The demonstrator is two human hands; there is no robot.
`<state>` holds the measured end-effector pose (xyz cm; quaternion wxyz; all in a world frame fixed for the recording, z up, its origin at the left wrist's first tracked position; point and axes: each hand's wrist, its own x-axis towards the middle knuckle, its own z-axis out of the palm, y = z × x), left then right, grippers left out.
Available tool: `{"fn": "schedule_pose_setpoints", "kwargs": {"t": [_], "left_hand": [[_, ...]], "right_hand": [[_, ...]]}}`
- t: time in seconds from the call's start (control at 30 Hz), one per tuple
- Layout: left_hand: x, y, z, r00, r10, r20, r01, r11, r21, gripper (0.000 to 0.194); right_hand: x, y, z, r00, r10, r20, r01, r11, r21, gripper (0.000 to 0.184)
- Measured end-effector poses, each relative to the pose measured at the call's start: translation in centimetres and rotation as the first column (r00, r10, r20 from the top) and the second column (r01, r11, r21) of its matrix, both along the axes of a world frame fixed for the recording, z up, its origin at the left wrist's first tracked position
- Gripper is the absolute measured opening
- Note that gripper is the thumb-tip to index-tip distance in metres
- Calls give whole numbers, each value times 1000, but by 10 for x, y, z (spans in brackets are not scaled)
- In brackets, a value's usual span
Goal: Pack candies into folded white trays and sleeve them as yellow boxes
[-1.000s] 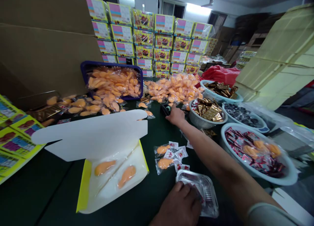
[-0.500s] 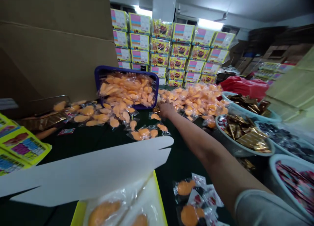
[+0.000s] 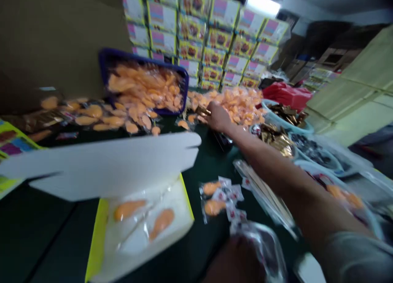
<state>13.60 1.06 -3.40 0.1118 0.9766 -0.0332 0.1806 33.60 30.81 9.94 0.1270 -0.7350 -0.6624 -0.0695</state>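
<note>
Two hands in view, both blurred. Right grip (image 3: 218, 117) beyond the open white box (image 3: 144, 217), at the near edge of the orange packet pile (image 3: 230, 105), half closed, fingers apparently around a small gold packet (image 3: 203, 110); hold not confirmable through the blur. Left grip (image 3: 238, 262) right of the box, cut off by the frame bottom, against a clear plastic tray (image 3: 264, 250); open or closed unclear. Risks: loose packets sliding off the pile under a careless wrist, then dropping onto the surface (image 3: 52, 230) beside the box. Also slick film on the tray, easy to lose from a loose grip.
</note>
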Motion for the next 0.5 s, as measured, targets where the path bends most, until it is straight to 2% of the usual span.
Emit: {"fn": "schedule_pose_setpoints", "kwargs": {"t": [0.07,0.13,0.17,0.23,0.3,0.37,0.4,0.47,0.5], "left_hand": [[-3,-9,-3,998,55,5,-55,998,-25,22],[-8,-16,-4,997,72,41,-72,997,-12,20],[-11,-19,-3,996,72,62,-72,997,6,19],[-16,-25,-1,994,64,87,-69,996,59,17],[-21,-33,3,995,51,84,-61,991,118,15],[-26,-43,5,995,52,81,-64,985,160,13],[-30,-48,5,994,60,88,-74,982,174,12],[-36,-57,5,991,92,97,-109,976,189,10],[-39,-59,4,990,109,92,-125,973,194,10]], "right_hand": [[12,-63,8,964,161,-212,-166,986,-2,34],[16,-134,8,848,261,-462,-321,946,-55,30],[15,-170,3,778,256,-573,-380,919,-105,29],[5,-234,-18,657,218,-722,-428,896,-118,28],[-12,-280,-47,531,244,-812,-496,866,-64,31],[-30,-303,-78,451,318,-834,-564,825,9,31],[-38,-308,-90,446,367,-816,-600,799,32,30],[-48,-305,-108,478,450,-754,-632,773,60,28],[-49,-300,-113,509,469,-721,-620,781,71,27]]}}
